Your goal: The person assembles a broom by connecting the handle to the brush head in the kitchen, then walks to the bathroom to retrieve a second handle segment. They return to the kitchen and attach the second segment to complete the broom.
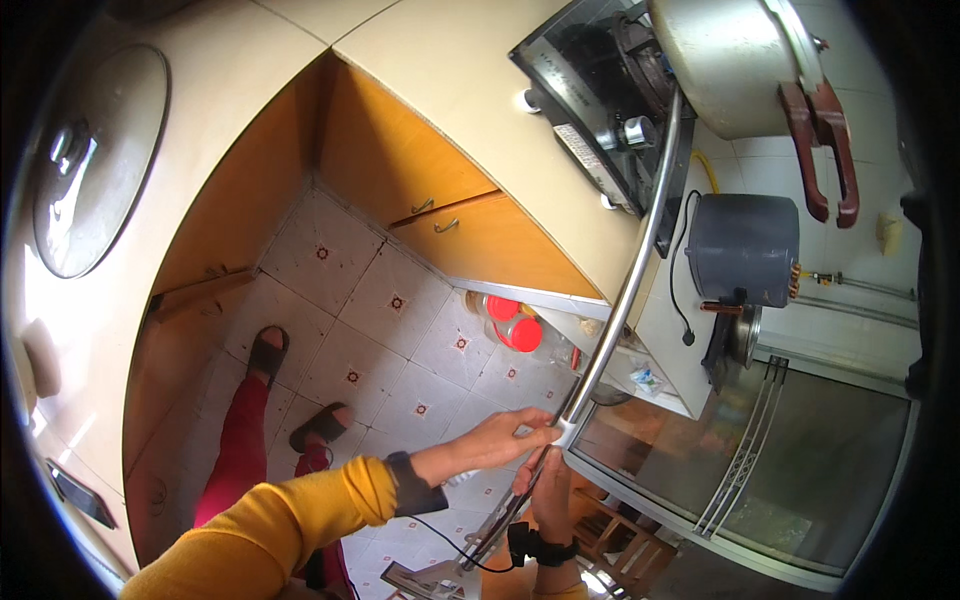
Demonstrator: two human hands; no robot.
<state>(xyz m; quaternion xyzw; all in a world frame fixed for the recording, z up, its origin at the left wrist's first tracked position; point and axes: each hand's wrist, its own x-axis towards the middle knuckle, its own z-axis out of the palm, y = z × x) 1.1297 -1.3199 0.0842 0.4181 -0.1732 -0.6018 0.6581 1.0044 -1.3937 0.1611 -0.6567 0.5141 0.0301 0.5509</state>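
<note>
A long silver metal pole (625,290) slants from beside the stove down to a pale collar (566,432), below which a thinner, darker section runs toward the lower left. At its low end sits a flat, pale, angular frame (430,578), partly cut off by the lower edge of the view. My left hand (495,440), in a yellow sleeve with a dark wrist band, is closed at the collar, thumb and fingers on it. Just below, my right hand (545,490) grips the thinner section; its palm side is partly hidden. A thin black cable hangs between my wrists.
A gas stove (600,110) carries a pressure cooker (735,60) close to the pole's top. A grey pot (745,245) stands on the counter (440,90). Red-lidded jars (520,332) sit on the tiled floor by the orange cabinets (400,160). A glass lid (100,160) lies left.
</note>
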